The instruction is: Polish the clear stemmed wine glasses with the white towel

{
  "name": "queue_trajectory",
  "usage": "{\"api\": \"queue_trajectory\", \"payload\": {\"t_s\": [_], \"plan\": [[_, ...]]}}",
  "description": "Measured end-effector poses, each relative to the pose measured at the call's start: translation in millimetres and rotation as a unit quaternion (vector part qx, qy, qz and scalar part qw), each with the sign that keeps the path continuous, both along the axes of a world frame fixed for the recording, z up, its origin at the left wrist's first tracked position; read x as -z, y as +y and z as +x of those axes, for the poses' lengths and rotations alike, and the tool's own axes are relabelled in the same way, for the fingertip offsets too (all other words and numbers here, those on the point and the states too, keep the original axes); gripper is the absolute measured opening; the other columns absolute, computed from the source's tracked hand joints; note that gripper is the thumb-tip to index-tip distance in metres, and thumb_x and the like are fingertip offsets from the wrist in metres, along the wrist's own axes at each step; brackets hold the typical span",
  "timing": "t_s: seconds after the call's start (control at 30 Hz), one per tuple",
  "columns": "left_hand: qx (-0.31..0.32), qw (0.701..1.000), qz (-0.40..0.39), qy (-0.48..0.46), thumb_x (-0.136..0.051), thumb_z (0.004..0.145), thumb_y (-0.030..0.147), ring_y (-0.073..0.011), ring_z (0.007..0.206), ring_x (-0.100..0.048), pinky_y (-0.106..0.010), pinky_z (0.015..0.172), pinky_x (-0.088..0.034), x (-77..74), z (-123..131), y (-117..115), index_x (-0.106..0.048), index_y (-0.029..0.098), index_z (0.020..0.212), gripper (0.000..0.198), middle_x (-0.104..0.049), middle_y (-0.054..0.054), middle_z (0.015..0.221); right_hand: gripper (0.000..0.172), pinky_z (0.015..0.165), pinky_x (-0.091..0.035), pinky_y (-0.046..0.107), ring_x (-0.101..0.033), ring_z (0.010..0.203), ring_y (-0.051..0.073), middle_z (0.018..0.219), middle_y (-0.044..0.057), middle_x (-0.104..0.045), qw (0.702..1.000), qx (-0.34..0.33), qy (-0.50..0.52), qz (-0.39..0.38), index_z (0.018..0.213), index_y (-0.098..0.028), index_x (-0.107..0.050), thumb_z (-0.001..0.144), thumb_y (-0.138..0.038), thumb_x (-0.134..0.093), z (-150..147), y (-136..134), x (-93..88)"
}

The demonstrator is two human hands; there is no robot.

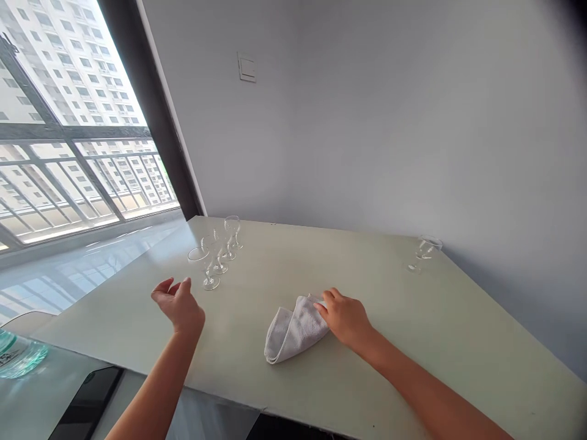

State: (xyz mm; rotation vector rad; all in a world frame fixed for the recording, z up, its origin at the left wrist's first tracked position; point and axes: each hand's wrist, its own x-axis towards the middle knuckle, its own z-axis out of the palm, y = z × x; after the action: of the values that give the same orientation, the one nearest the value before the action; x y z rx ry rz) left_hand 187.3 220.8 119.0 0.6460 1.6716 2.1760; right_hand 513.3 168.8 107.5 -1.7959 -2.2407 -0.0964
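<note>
My right hand [347, 316] pinches the right end of a folded white cloth [293, 333], which lies bunched on the pale table [257, 269]. Raised over the left part of the table is my left hand [180, 304], its fingers loosely curled with the thumb apart and nothing seen in it. Just beyond that hand, several clear stemmed glasses stand upright in a slanting row; the nearest glass [211, 281] is closest to my fingers. Another stemmed glass [428, 247] stands alone at the far right, away from both hands.
At the lower left, a phone [87, 403] and a clear bottle-like container [22, 357] lie on a lower surface. Grey walls [389, 122] border the table's back and right. A light switch [247, 67] and a large window [82, 122] are further back.
</note>
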Motion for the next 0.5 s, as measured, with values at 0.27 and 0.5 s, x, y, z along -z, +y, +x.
{"api": "queue_trajectory", "payload": {"t_s": [0.27,0.5], "plan": [[0.210,0.963,-0.164,0.035,-0.075,0.053,0.035,-0.0225,0.112,-0.044,-0.041,0.095,-0.033,19.9,-26,19,-0.036,0.025,0.119,0.077,-0.048,-0.008,0.119,0.034,0.046,-0.027,0.023,-0.050,0.054,0.014,0.070,0.002,-0.057,0.977,0.046,0.118,-0.169,0.068,-0.019,-0.053,0.075,-0.052,-0.049,31,9,6.0],[0.238,0.956,-0.160,0.053,-0.073,0.055,0.038,-0.0167,0.089,-0.056,-0.035,0.084,-0.040,34.5,-26,50,-0.043,0.023,0.116,0.070,-0.061,-0.003,0.095,0.006,0.052,-0.032,0.023,-0.044,0.057,0.012,0.061,-0.004,-0.049,0.916,-0.024,0.356,-0.185,0.070,-0.020,-0.052,0.069,-0.026,-0.052,37,17,4.7]]}}
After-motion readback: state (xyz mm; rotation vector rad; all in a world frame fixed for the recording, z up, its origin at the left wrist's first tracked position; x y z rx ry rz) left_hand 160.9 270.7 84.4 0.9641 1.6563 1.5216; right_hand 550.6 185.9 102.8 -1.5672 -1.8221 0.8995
